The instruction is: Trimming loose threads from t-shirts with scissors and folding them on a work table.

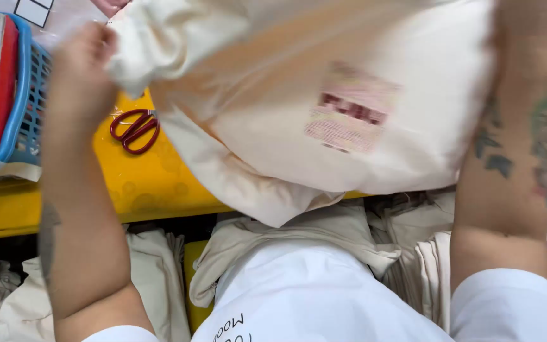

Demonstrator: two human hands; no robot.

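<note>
Both my arms are raised, holding up a cream cloth bag (299, 107) with a pink printed patch on its side. My left hand (83, 69) grips the bag's upper left edge, fingers closed on the fabric. My right hand (527, 19) reaches to the bag's upper right edge at the top of the view; the fingers are cut off by the frame, so its grip cannot be seen. The bag hangs above a yellow table (140, 183).
Red-handled scissors (135, 130) lie on the yellow table. A blue plastic basket (23, 95) with red and white items stands at the left. Stacks of folded cream cloth bags (413, 247) lie below the table's edge, in front of my white shirt.
</note>
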